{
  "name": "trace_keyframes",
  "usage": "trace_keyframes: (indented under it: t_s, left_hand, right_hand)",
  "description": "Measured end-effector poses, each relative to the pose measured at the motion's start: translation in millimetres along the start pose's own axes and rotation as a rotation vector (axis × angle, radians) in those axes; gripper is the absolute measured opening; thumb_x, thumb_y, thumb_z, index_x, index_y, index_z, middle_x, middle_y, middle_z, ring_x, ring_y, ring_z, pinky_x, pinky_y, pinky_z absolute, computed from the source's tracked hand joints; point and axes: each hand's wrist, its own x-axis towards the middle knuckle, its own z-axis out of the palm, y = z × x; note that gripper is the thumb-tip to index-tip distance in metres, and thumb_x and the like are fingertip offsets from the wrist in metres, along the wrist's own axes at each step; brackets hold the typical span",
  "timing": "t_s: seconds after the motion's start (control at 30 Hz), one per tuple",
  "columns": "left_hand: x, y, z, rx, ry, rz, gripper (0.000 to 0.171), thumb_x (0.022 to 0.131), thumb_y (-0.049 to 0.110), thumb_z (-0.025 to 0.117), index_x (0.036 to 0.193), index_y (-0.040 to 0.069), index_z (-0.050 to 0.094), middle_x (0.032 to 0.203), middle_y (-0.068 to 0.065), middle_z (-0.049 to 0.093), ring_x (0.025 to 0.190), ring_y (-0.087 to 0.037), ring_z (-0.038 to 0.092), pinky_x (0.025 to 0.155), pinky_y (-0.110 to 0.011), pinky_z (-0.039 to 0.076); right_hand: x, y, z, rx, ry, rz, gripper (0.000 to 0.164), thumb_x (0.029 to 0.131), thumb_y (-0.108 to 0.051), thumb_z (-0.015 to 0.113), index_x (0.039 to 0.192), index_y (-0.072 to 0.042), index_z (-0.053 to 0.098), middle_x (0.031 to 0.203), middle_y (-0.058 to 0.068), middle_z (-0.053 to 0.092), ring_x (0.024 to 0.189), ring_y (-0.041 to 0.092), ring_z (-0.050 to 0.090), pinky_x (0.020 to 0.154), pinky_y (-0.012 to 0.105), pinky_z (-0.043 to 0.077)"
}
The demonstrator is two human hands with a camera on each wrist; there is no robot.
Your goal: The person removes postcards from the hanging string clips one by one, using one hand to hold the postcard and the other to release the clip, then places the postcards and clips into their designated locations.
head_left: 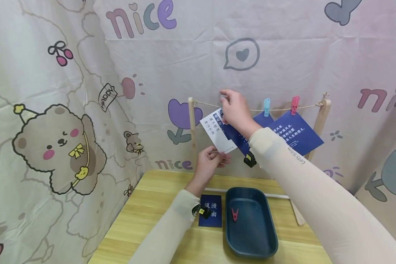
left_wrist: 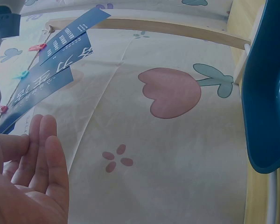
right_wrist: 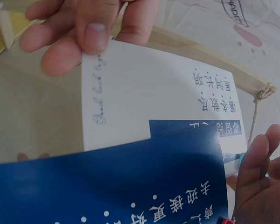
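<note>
A white card with blue print hangs slanted at the left end of a string on a small wooden frame. My left hand pinches its lower corner between thumb and fingers. My right hand is up at the string, its fingers curled over the card's top edge and pinching a clip that is mostly hidden. A dark blue card lies just behind the white one. Further right, a blue clip and a pink clip hold blue cards.
On the wooden table stands a dark blue tray with one red clip in it. Another blue card lies left of the tray. A printed cloth backdrop hangs close behind the frame posts.
</note>
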Motion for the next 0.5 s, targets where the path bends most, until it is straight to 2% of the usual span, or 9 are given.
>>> trace_keyframes:
  t_s: [0.2,0.37,0.5]
  left_hand:
    - [-0.7,1.4,-0.4,0.013,-0.009,0.003,0.017,0.108,0.010,0.066,0.123,0.004,0.071,0.106,-0.015,0.084,0.091,-0.020,0.082,0.079,-0.031,0.067]
    - [-1.0,2.3,-0.8,0.022,-0.006,-0.002,0.018,0.109,0.012,0.066,0.124,0.005,0.072,0.106,-0.014,0.084,0.092,-0.021,0.082,0.079,-0.030,0.066]
    - [-1.0,2.5,-1.5,0.020,-0.009,-0.009,0.018,0.109,0.013,0.067,0.124,0.005,0.072,0.107,-0.014,0.084,0.092,-0.022,0.083,0.079,-0.030,0.066]
  right_hand:
    - [6.4,3.1,0.7,0.094,-0.008,0.056,0.038,0.117,-0.018,0.046,0.149,-0.006,0.063,0.109,0.017,0.070,0.042,0.012,0.052,0.046,0.026,0.051]
    - [5.9,2.8,0.2,0.153,0.007,0.056,0.037,0.117,-0.018,0.047,0.147,-0.005,0.064,0.099,0.015,0.066,0.043,0.012,0.054,0.047,0.026,0.053]
    - [5.8,2.5,0.3,0.179,0.019,0.063,0.037,0.117,-0.019,0.048,0.146,-0.005,0.065,0.103,0.017,0.066,0.046,0.011,0.056,0.051,0.027,0.055]
